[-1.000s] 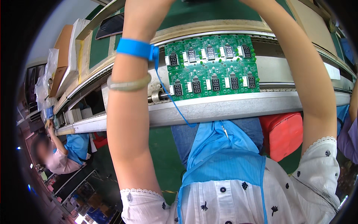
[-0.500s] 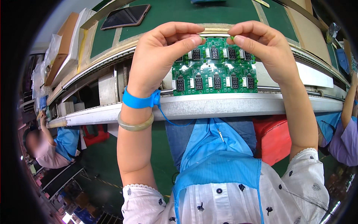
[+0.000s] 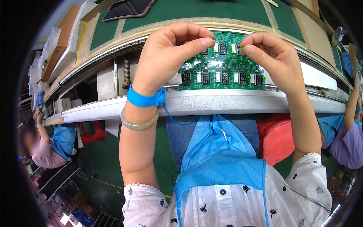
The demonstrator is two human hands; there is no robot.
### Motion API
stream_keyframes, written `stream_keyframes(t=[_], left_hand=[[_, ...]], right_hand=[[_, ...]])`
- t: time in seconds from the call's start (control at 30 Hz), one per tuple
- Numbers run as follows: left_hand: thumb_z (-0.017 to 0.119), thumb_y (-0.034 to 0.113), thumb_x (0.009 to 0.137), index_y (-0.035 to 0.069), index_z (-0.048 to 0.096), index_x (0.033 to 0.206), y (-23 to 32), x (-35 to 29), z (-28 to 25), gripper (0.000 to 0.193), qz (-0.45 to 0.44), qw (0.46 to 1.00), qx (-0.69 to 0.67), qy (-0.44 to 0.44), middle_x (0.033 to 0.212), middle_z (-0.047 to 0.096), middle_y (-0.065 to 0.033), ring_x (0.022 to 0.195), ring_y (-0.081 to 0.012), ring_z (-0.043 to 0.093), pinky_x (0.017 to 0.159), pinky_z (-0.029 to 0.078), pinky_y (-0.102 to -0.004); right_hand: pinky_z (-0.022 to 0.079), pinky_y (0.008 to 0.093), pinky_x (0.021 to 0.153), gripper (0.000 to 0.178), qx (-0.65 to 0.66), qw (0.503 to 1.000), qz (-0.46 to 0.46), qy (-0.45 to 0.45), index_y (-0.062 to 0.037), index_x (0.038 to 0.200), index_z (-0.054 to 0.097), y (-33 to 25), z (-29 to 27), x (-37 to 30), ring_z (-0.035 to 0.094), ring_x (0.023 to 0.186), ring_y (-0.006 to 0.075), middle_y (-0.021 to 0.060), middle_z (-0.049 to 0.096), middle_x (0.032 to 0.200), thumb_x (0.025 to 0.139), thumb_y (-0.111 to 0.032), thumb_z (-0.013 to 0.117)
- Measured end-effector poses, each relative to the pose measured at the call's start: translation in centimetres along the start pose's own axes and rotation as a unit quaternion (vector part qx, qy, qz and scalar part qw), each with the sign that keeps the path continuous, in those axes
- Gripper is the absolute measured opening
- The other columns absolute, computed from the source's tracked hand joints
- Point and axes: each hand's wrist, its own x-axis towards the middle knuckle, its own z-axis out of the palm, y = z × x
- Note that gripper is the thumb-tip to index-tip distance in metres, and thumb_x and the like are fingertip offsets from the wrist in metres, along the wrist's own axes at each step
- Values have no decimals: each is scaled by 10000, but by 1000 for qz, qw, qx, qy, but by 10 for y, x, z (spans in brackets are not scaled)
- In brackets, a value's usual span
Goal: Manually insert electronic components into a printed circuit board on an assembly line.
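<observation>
A green circuit board panel (image 3: 227, 62) lies across the rails in front of me, carrying rows of black digit displays, white connectors and small green LEDs. Over its far left part, my left hand (image 3: 160, 56) is closed in a pinch, a tiny green LED (image 3: 214, 41) showing at the fingertips. My right hand (image 3: 278, 60) pinches another small green LED (image 3: 242, 48) above the far right part. Both hands cover portions of the upper row. On my left wrist are a blue strap (image 3: 141, 97) with a cord and a pale bangle (image 3: 139, 123).
A metal rail (image 3: 227, 100) runs along the near side of the board. Beyond lies a green work surface (image 3: 196, 13) with a phone (image 3: 126, 9) at far left. Other people sit at left (image 3: 51, 145) and right (image 3: 346, 145). A red stool (image 3: 274, 136) stands beside me.
The board appears slightly higher and farther right in view. Relative to it, my right hand has come down a little, and my left fingertips have shifted slightly right. Both pinches remain closed.
</observation>
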Motion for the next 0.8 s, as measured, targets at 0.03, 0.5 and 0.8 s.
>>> stream_keyframes(t=[0.03,0.5,0.8], left_hand=[[724,96,948,19,726,1108,-1,0,-1,178,9,1000,9,-6,1025,749,-66,997,-137,699,913,523,-257],[742,49,895,-13,744,1049,1,-5,-1,166,-29,998,-62,17,938,731,-37,847,-81,661,784,531,-216],[734,10,897,-35,732,1029,9,-7,-2,140,-84,991,-107,13,896,709,-33,778,-59,621,701,502,-183]], right_hand=[[492,270,833,226,-17,1000,-1,2,-34,1034,749,-1,1,-2,623,899,106,11,715,945,930,-234,744],[472,383,854,128,-279,956,-89,-27,-79,904,741,1,18,-18,598,932,267,66,673,881,854,-194,767],[447,404,821,98,-353,927,-120,-40,-81,857,723,-2,23,-23,572,905,286,67,640,846,832,-168,760]])
